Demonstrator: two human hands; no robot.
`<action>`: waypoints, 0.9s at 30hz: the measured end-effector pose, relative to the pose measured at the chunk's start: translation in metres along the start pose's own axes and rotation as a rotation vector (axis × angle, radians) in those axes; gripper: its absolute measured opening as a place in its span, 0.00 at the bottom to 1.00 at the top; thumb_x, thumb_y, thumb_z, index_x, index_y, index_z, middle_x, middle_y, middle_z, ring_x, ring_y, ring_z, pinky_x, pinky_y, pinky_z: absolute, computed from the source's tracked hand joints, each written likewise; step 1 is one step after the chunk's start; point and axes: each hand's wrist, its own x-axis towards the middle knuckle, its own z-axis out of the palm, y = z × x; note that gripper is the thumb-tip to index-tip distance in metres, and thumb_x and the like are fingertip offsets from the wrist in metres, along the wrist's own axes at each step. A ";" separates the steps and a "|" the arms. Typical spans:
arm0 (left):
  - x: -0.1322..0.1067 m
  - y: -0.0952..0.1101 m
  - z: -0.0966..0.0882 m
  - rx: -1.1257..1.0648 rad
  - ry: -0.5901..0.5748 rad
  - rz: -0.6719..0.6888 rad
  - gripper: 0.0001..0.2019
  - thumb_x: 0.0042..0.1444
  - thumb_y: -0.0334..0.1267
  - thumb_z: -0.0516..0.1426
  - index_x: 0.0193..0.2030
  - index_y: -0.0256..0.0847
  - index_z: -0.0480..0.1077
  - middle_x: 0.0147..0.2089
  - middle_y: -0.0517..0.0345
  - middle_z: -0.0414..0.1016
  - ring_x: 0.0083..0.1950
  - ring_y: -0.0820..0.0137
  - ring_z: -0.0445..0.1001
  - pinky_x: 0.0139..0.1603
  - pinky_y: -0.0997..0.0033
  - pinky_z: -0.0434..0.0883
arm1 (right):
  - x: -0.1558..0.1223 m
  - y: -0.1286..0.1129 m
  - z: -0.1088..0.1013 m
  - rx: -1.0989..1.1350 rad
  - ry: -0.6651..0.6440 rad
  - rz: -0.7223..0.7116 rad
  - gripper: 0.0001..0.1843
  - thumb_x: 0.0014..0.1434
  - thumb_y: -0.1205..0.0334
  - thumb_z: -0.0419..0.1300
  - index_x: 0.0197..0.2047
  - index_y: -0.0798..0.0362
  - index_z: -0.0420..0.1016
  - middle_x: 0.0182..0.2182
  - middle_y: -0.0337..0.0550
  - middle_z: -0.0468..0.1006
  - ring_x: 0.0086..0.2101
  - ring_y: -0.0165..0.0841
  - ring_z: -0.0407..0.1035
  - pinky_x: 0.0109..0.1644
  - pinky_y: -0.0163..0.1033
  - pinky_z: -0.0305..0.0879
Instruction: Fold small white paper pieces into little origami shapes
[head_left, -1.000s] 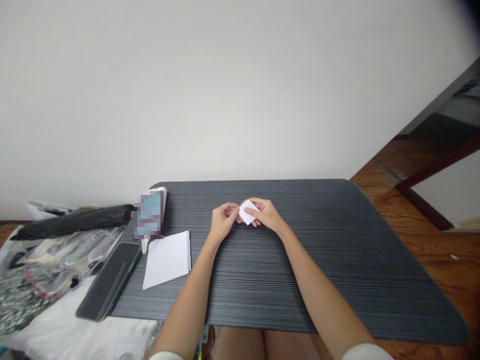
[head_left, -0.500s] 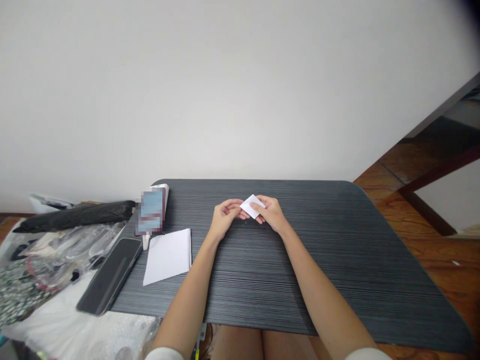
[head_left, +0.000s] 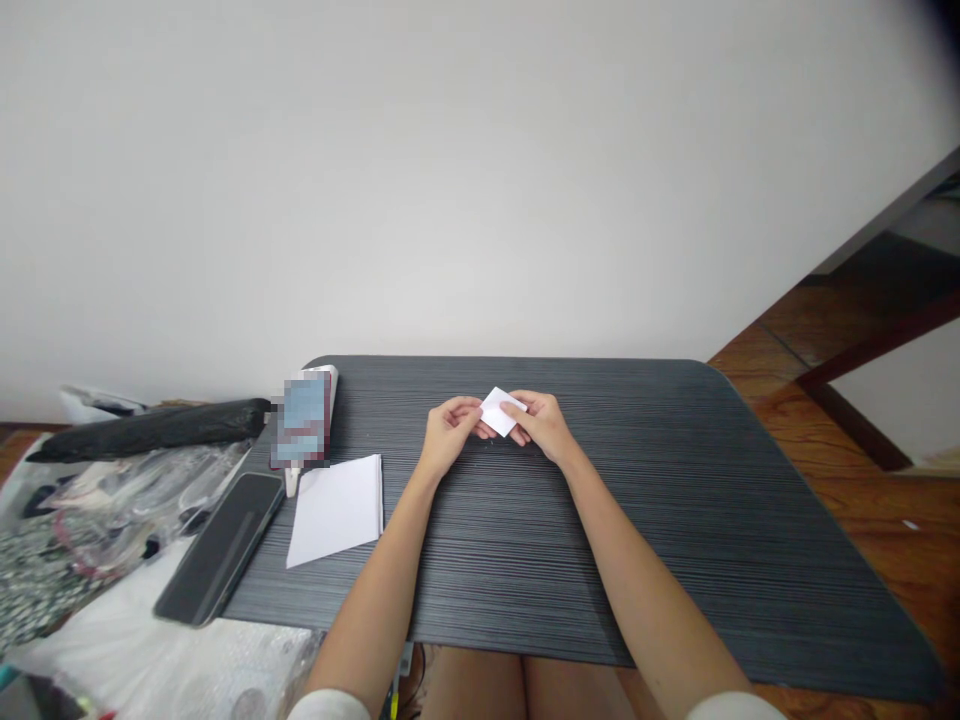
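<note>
A small folded piece of white paper (head_left: 499,410) is held a little above the dark grey ribbed table (head_left: 675,520), near its middle. My left hand (head_left: 448,437) pinches the paper's left corner with curled fingers. My right hand (head_left: 546,426) grips its right side, thumb on top. Both forearms stretch forward from the near edge.
A stack of white paper sheets (head_left: 335,508) lies at the table's left. A dark phone (head_left: 220,548) hangs over the left edge beside a blurred box (head_left: 303,420). Left of the table are a black folded umbrella (head_left: 150,428) and clear plastic bags (head_left: 97,510). Wooden floor lies to the right.
Both hands and the folded paper have shifted slightly away from me and to the right; the paper has turned a little between the fingers.
</note>
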 end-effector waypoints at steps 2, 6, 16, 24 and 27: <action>0.000 0.002 0.000 -0.005 0.004 0.023 0.12 0.47 0.39 0.57 0.37 0.33 0.67 0.23 0.57 0.73 0.24 0.70 0.73 0.27 0.70 0.71 | 0.001 0.001 0.000 0.002 0.012 0.002 0.17 0.48 0.52 0.59 0.33 0.60 0.70 0.11 0.33 0.66 0.09 0.21 0.56 0.10 0.27 0.46; -0.001 0.004 0.000 -0.011 -0.009 0.070 0.14 0.47 0.38 0.57 0.41 0.34 0.67 0.28 0.56 0.74 0.27 0.71 0.73 0.30 0.70 0.72 | 0.002 0.002 -0.001 0.036 0.013 0.010 0.18 0.48 0.51 0.59 0.34 0.58 0.67 0.13 0.35 0.69 0.10 0.24 0.60 0.10 0.27 0.48; 0.000 0.002 -0.004 0.121 0.129 0.120 0.13 0.46 0.37 0.59 0.40 0.36 0.71 0.34 0.55 0.75 0.33 0.72 0.72 0.35 0.74 0.69 | 0.001 0.001 0.004 0.055 -0.212 0.059 0.15 0.47 0.55 0.60 0.31 0.55 0.60 0.21 0.39 0.74 0.21 0.29 0.69 0.19 0.30 0.60; 0.001 -0.006 -0.007 0.039 0.071 0.017 0.12 0.46 0.41 0.59 0.36 0.37 0.74 0.35 0.56 0.76 0.34 0.71 0.72 0.37 0.72 0.68 | 0.003 0.013 0.000 -0.015 -0.185 -0.009 0.12 0.49 0.57 0.59 0.26 0.56 0.61 0.20 0.33 0.66 0.16 0.20 0.58 0.19 0.28 0.53; 0.001 -0.006 -0.007 0.033 0.076 0.010 0.13 0.45 0.42 0.59 0.36 0.37 0.74 0.35 0.55 0.76 0.33 0.72 0.72 0.37 0.73 0.68 | 0.003 0.013 0.000 0.021 -0.186 0.001 0.13 0.50 0.56 0.59 0.26 0.55 0.61 0.19 0.33 0.67 0.16 0.21 0.59 0.19 0.29 0.53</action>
